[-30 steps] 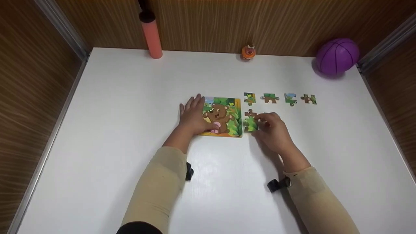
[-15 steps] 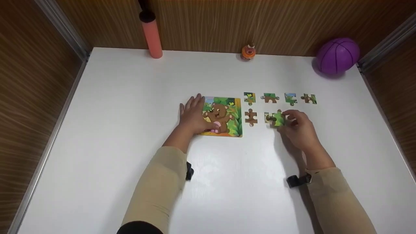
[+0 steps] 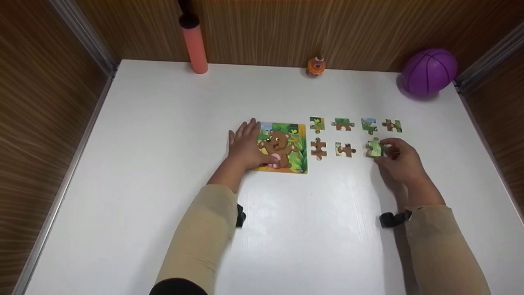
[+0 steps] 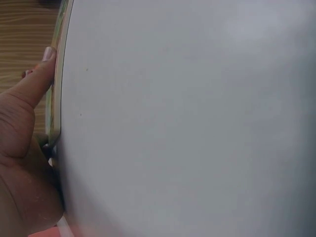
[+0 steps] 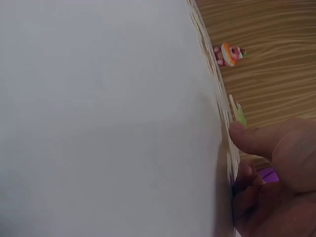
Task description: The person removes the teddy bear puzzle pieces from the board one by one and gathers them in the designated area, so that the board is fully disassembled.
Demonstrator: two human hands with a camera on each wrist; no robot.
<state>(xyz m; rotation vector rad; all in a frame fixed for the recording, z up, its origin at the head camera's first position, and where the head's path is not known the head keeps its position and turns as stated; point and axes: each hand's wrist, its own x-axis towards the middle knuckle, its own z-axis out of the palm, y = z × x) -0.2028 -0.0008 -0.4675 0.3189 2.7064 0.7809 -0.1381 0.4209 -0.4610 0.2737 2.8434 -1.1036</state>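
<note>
In the head view my left hand (image 3: pixel 246 149) lies over the left part of a square bear picture board (image 3: pixel 297 147), fingers spread and thumb across its front. The left wrist view catches the board edge-on (image 4: pixel 60 74) beside the thumb. Farther right, my right hand (image 3: pixel 403 162) pinches a green jigsaw piece (image 3: pixel 373 147) between thumb and fingers. That piece shows its edge in the right wrist view (image 5: pixel 241 114), tilted off the table. Left of it lie a brown jigsaw piece (image 3: pixel 318 148) and a brown-and-cream one (image 3: pixel 345 150).
Behind runs a row of several jigsaw pieces, including a blue-and-green one (image 3: pixel 369 125). Along the back wall stand a coral cylinder (image 3: pixel 195 49), a small orange figurine (image 3: pixel 316 66) and a purple ball (image 3: pixel 430 72). Wooden panels border the white table (image 3: pixel 286 246).
My right hand has carried the green piece rightward from beside the board, past the brown and the brown-and-cream pieces. The left hand has stayed on the board.
</note>
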